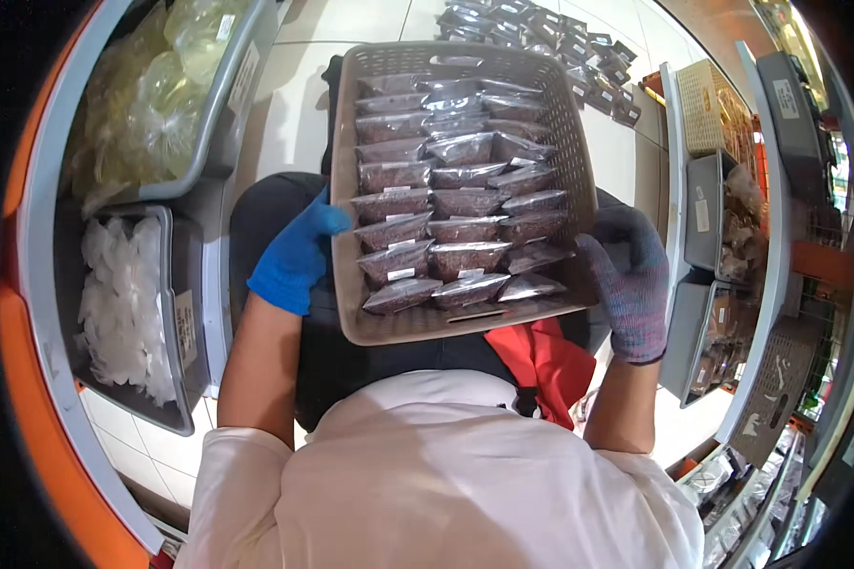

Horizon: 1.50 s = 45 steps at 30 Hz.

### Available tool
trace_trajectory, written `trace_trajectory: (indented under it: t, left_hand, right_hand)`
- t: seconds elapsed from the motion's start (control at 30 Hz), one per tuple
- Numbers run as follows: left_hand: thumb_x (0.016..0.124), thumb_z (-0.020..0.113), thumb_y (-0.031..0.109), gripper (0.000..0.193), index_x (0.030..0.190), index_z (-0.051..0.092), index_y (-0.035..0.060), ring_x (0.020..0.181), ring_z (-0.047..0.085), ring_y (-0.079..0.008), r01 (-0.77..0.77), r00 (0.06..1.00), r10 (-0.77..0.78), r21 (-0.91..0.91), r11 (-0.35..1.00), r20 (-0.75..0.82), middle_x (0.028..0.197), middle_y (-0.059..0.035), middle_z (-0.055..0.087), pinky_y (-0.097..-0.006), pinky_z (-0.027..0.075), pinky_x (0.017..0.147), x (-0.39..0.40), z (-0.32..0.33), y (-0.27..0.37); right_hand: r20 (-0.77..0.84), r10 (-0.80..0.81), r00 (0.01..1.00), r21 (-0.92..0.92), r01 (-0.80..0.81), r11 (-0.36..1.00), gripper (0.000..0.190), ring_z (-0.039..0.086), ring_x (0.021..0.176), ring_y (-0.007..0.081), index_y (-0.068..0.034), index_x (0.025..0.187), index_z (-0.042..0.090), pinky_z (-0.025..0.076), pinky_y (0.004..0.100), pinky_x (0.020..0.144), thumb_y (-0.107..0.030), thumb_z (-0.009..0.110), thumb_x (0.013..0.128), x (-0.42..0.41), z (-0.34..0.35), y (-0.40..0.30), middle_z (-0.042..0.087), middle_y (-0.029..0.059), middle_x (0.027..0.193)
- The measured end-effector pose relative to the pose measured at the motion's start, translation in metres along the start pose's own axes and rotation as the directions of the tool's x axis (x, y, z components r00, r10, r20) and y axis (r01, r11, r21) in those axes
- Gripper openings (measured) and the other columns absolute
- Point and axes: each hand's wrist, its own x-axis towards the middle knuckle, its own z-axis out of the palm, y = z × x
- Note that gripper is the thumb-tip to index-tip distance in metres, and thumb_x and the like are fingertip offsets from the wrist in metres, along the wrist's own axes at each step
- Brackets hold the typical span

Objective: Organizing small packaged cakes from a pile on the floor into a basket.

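A grey-brown perforated plastic basket (466,333) is held over the person's lap. Inside it, clear plastic packets of a dark reddish-brown product (467,260) stand in three columns, several bearing small white labels. My left hand (295,249), in a blue knit glove, grips the basket's left wall, its thumb on the rim and its fingers mostly hidden. At the right wall is my right hand (630,284), in a grey-purple knit glove; its thumb lies against the rim and the other fingers are partly hidden behind the basket.
Many dark packets (541,35) lie on the tiled floor beyond the basket. At left, shelving holds a grey bin of yellowish bags (164,99) and another of white bags (124,306). Right-hand shelves carry grey bins (704,213) and a beige basket (699,107). A red cloth (548,363) hangs at the waist.
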Motion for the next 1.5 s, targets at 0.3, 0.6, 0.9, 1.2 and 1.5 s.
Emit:
trace_trajectory:
  t: [0.3,0.6,0.9,1.2,1.5]
  left_hand:
    - [0.088,0.07,0.029,0.086,0.167,0.047,0.0016,0.138,0.057,-0.0441,0.069,0.994,-0.073,-0.045,0.997,-0.081,0.16,-0.0279,0.057,-0.056,0.044,0.118,-0.002,-0.04,0.01]
    - [0.096,0.063,0.053,0.084,0.161,0.052,0.0013,0.125,0.064,-0.0444,-0.01,0.957,0.0,-0.034,0.999,-0.29,0.139,-0.0276,0.067,-0.0563,0.047,0.113,-0.003,0.0,0.026]
    - [0.095,0.061,0.061,0.082,0.155,0.057,0.005,0.12,0.064,-0.0427,-0.078,0.98,0.111,0.195,0.978,-0.165,0.137,-0.028,0.065,-0.0538,0.051,0.105,0.02,0.005,0.088]
    - [0.095,0.063,0.06,0.076,0.15,0.061,0.0079,0.113,0.064,-0.0388,-0.181,0.972,0.222,0.355,0.917,-0.077,0.133,-0.0262,0.066,-0.0491,0.052,0.101,0.035,0.08,0.125]
    - [0.103,0.06,0.056,0.07,0.147,0.063,0.0019,0.117,0.06,-0.0331,-0.363,0.905,0.414,0.695,0.621,0.102,0.142,-0.0218,0.065,-0.0458,0.045,0.107,0.101,0.053,0.119]
  right_hand:
    - [0.27,0.325,0.906,0.205,-0.384,0.901,0.019,0.061,0.079,0.0143,0.003,0.111,0.081,0.054,0.0287,0.075,-0.008,0.072,0.098,0.024,0.026,0.051,0.076,0.0068,0.093]
    - [0.265,0.274,0.925,0.349,-0.357,0.866,0.021,0.064,0.07,0.0146,0.006,0.109,0.081,0.056,0.0266,0.072,-0.006,0.071,0.094,0.015,0.078,0.06,0.079,0.0088,0.087]
    - [0.119,0.177,0.977,0.511,-0.213,0.833,0.02,0.061,0.075,0.0158,0.005,0.1,0.081,0.052,0.0294,0.073,-0.011,0.07,0.093,0.045,0.087,0.052,0.076,0.0086,0.083]
    - [-0.019,-0.013,1.0,0.534,0.021,0.845,0.023,0.063,0.077,0.0165,0.005,0.095,0.079,0.051,0.0272,0.078,-0.017,0.072,0.093,0.076,0.046,0.048,0.075,0.0096,0.081]
    - [-0.066,0.178,0.982,0.48,-0.125,0.868,0.024,0.063,0.076,0.0158,0.005,0.096,0.079,0.051,0.028,0.073,-0.017,0.07,0.095,0.058,0.04,0.054,0.075,0.0097,0.082]
